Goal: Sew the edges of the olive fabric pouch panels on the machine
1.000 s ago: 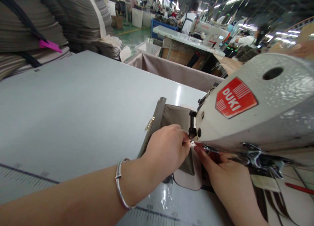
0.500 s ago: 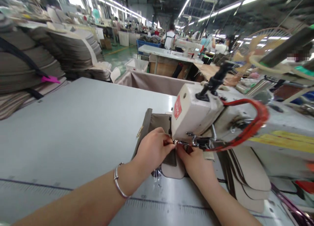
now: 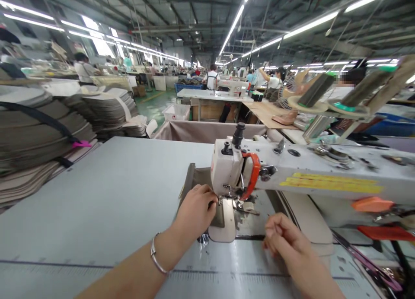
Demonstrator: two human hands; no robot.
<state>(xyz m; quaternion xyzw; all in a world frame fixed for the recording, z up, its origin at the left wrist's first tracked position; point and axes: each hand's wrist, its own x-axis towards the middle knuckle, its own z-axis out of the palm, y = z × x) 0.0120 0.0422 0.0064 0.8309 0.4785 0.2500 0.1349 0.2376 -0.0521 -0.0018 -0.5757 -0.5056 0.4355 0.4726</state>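
A white sewing machine (image 3: 212,167) stands in front of me, its head over a dark brown fabric panel (image 3: 202,176) and a beige rounded piece (image 3: 227,230). My left hand (image 3: 198,206), a bracelet on its wrist, lies over the panel with its fingertips closed beside the needle area. What is between those fingertips is hidden. My right hand (image 3: 287,243) is off the work, above the table to the right of the needle plate (image 3: 254,223). Its fingers are curled in a pinch; whatever they hold is too small to make out.
Beige cut pieces (image 3: 303,217) lie under the machine arm. Tall stacks of fabric (image 3: 42,135) stand at the left of the table (image 3: 129,182). Behind it is a fabric-lined bin (image 3: 194,128). Thread cones (image 3: 317,89) rise at the right, and co-workers sit farther off.
My right hand has drawn away from the needle area, to the right and toward me. My left hand stays beside the needle. The camera view has tilted up and levelled.
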